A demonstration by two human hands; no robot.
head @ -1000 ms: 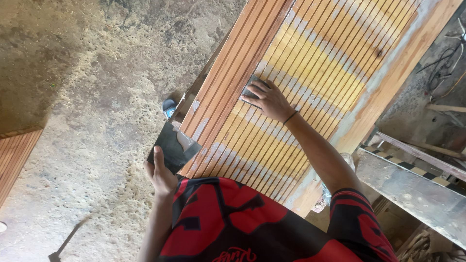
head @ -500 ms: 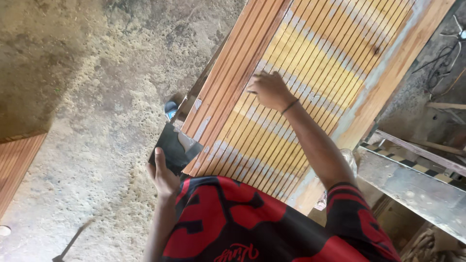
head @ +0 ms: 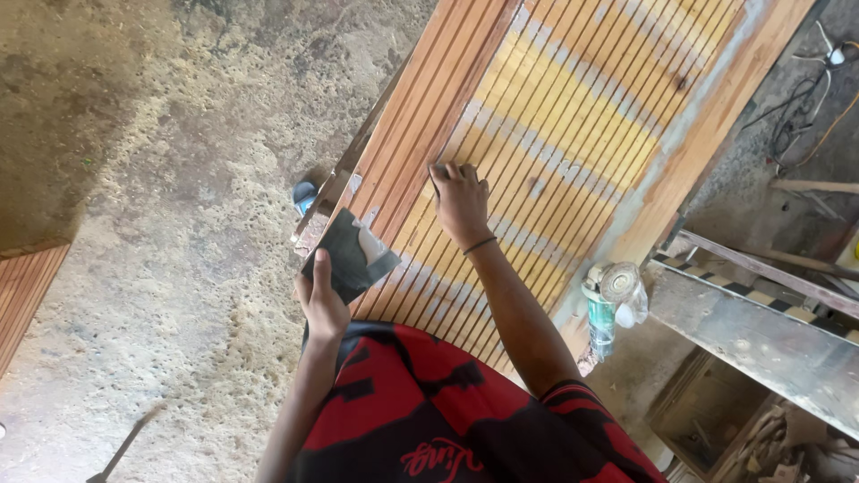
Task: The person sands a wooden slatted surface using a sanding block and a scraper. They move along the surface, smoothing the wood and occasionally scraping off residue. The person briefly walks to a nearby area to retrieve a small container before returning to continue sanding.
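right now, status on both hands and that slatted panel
Left hand grips dark flat board carrying pale filler. Right hand pressed flat on slatted wooden panel. Nothing blocking.

Right hand (head: 462, 199) on slatted panel (head: 573, 116); left hand (head: 322, 304) beside panel edge, holding scraper (head: 344, 255).

The right hand (head: 461, 199) is sliding leftward across the grooved wooden panel (head: 573, 116), while the left hand (head: 322, 300) is lifting the dark board (head: 344, 255) higher.

Soft daylight, sharp, shadowed corners
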